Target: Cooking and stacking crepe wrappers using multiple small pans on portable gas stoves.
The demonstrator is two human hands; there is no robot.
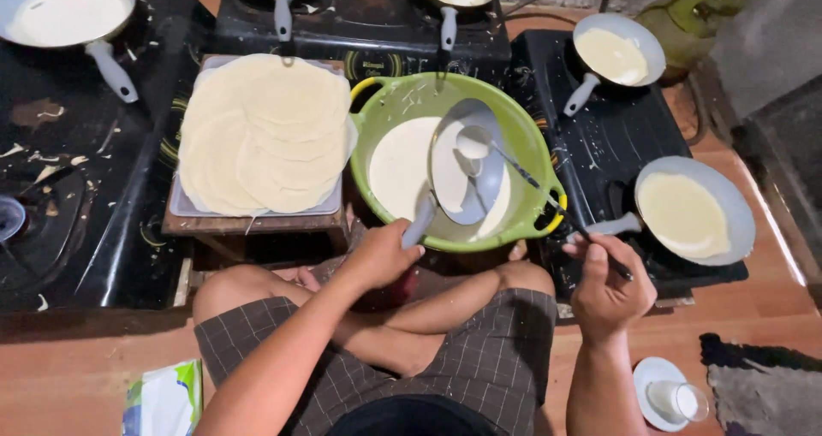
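The left hand (383, 252) grips a pan (465, 164) by its handle, tilted over the bowl (531, 145) just ahead so batter stays inside. The right hand (606, 286) is closed around a ladle (473, 142), its cup over that pan.

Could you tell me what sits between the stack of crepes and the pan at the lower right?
In the head view, the green bowl of batter, with a tilted pan and a ladle in it.

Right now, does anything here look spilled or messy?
Yes. Pale dried batter flecks and scraps litter the black stove top on the left, and thin streaks mark the inner wall of the green plastic basin. The pans sit level.
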